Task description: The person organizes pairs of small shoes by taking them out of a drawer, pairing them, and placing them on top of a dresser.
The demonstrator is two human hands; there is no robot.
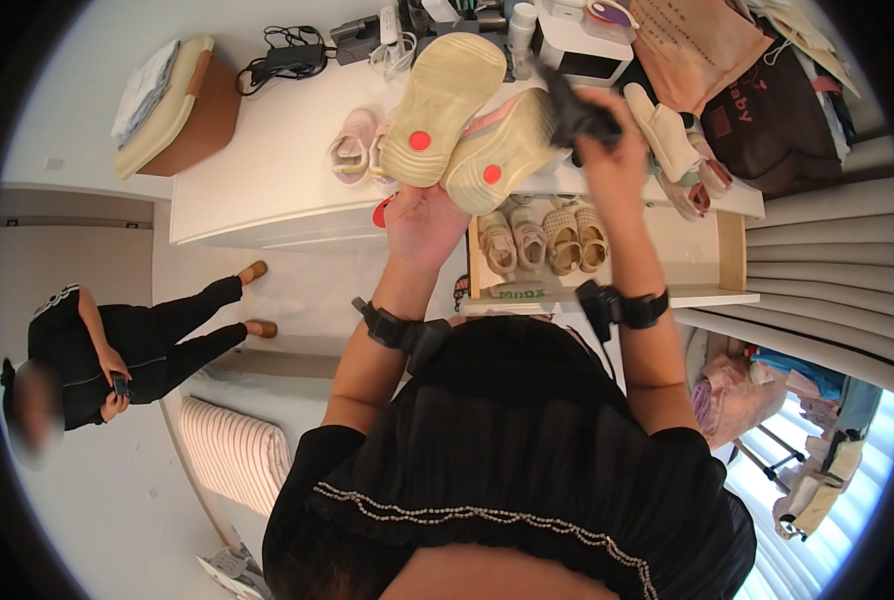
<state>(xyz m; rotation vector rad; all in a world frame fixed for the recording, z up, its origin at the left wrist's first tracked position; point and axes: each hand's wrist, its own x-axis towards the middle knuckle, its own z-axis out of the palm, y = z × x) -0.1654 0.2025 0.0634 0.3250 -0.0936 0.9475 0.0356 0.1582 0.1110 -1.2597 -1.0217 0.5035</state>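
Observation:
My left hand [426, 225] holds a pair of small shoes upright, their cream soles towards me. The left shoe [443, 105] and the right shoe [503, 154] each carry a red dot near the heel. Gripped in my right hand [616, 150] is a black object [582, 116], blurred and close beside the right shoe; its kind is unclear. Below my hands, an open drawer [672, 259] holds beige sneakers [513, 238] and beige strap shoes [578, 238]. Pink children's shoes [353, 146] stand on the white tabletop [282, 157], partly covered by the held pair.
A lidded brown box [199, 112] and a black power adapter [289, 61] sit on the left. At the right lie more small shoes [679, 150] before a dark bag [773, 112]. A person [117, 352] stands at the left, near a striped cushion [233, 454].

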